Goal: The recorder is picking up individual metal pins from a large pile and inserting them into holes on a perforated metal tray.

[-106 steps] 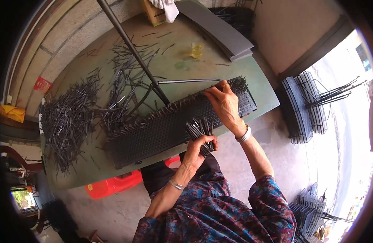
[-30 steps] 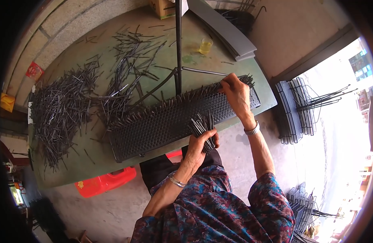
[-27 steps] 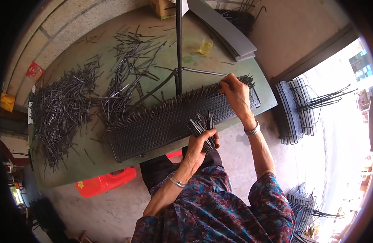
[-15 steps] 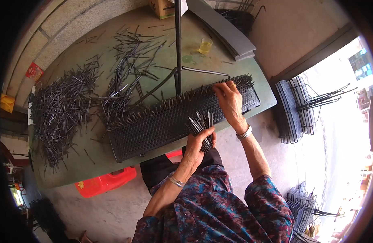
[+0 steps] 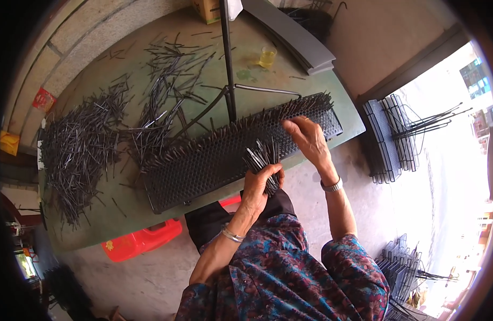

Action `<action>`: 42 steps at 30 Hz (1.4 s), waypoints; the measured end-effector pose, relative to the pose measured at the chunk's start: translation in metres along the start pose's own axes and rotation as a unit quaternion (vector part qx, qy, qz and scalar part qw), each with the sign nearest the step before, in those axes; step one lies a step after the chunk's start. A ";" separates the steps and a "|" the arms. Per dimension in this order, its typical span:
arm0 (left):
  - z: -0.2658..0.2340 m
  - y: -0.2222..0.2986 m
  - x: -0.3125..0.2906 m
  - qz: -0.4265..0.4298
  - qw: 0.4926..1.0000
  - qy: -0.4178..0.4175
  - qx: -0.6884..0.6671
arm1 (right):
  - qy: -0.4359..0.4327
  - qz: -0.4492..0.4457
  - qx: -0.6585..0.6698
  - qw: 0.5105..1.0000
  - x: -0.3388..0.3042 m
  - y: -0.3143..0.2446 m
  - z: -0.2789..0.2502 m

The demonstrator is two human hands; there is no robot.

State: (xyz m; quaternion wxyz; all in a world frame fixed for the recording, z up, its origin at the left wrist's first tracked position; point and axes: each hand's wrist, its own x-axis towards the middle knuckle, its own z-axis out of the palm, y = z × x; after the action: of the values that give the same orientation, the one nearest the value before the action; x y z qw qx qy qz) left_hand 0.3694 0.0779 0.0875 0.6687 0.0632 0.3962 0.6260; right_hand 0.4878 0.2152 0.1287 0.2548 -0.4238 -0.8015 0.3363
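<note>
Right hand (image 5: 309,140) has shifted left along the far-right part of the one long black perforated plastic panel (image 5: 203,166), fingertips pinched on a pin there; left hand (image 5: 261,184) stays clamped on one bundle of dark metal pins (image 5: 262,156) at the panel's near edge. Two loose pin heaps: large dark pile (image 5: 78,152) left, scattered pile (image 5: 169,69) far, on one green table (image 5: 123,214).

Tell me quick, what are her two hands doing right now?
Left hand: closed around a bundle of dark metal pins.
Right hand: fingers bent on the black perforated panel; whether they pinch a pin cannot be told.
</note>
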 end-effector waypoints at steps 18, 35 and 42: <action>0.020 -0.003 0.005 0.007 0.995 0.035 0.098 | -0.127 0.152 0.265 0.944 -0.037 0.000 -0.025; 0.033 -0.018 0.008 -0.048 0.998 0.018 0.025 | 0.303 0.031 0.076 0.950 0.013 0.060 -0.073; 0.034 -0.019 0.005 -0.055 0.996 0.005 0.064 | 0.275 0.008 0.010 0.961 0.030 0.079 -0.070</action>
State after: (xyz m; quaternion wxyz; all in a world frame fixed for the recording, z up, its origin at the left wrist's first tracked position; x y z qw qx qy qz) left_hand 0.4041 0.0926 0.0971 0.6946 0.0809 0.4420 0.5619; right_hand 0.5610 0.2959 0.1179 0.4663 -0.5041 -0.6938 0.2169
